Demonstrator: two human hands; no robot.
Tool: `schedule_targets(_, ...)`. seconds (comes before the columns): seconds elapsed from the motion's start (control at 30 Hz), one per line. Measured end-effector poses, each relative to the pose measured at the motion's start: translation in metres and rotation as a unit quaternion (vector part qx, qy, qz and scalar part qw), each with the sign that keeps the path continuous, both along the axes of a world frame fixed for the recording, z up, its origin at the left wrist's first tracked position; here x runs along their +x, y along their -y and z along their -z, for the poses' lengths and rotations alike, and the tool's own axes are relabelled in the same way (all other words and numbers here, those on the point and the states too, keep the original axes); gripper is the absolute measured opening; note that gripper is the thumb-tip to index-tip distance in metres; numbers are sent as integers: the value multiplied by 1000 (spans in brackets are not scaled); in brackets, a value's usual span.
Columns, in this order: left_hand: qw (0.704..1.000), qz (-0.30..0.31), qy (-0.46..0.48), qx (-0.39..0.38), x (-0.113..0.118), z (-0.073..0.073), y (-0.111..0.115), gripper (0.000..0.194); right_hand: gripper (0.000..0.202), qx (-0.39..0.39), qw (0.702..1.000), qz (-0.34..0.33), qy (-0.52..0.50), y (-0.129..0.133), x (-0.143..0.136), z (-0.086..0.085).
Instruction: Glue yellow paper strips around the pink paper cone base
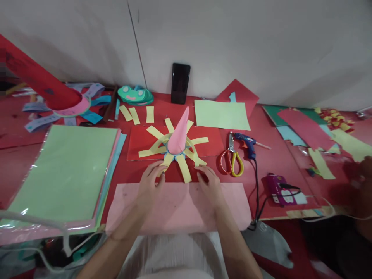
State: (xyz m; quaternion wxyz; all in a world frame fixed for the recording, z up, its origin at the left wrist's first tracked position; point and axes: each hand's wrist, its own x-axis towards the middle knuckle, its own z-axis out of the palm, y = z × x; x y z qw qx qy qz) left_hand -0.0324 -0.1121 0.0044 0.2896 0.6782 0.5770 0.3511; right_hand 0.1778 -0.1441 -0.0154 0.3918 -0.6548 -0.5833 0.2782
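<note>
A pink paper cone (178, 135) stands upright on a small blue base, with several pale yellow paper strips (183, 169) spreading out around it like rays. Two of the strips bend upward in arcs beside the cone. My left hand (151, 179) has its thumb and fingers around the end of a front-left strip. On the other side, my right hand (208, 179) has its fingertips at the lower end of a strip on the right, thumb and fingers curled close to it. Beneath the cone piece lies a red sheet (135, 145); a pink sheet (174, 205) lies under my hands.
Scissors (231, 155) and a blue glue gun (248, 145) with a cord lie right, near a purple power box (280, 190). Green sheets in plastic (69, 166) lie left, below a red paper tube (43, 77). A phone (180, 83) leans on the wall. Another person's hand (364, 186) shows far right.
</note>
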Motion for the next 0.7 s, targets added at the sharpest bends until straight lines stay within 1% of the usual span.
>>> schedule_targets(0.07,1000,13,-3,-17,2,-2,3,22,23,-2,1000,7,-8,-2,1,1)
schedule_targets(0.17,1000,22,-5,-21,5,-3,5,22,17,-3,1000,17,-23,-2,-4,2)
schedule_targets(0.2,1000,21,-3,-22,5,-3,5,23,17,-4,999,30,-37,-1,-6,3)
schedule_targets(0.27,1000,14,-1,-26,4,-5,6,25,23,-6,995,68,-77,0,-8,3)
schedule_targets(0.37,999,2,-23,-33,-1,-12,4,29,30,-5,986,116,-117,1,-6,1)
schedule_targets(0.43,997,0,-59,-40,-7,-16,2,37,26,-2,986,134,-104,0,-4,0)
schedule_targets(0.5,992,-4,-117,-48,-16,-16,-1,50,21,2,987,148,-61,-1,-1,-1)
schedule_targets(0.6,973,-33,-227,-35,-34,-8,-6,64,21,-1,987,163,-2,-3,1,-2)
schedule_targets(0.7,954,-36,-296,-36,-53,4,-7,72,20,-10,984,174,15,-3,3,0)
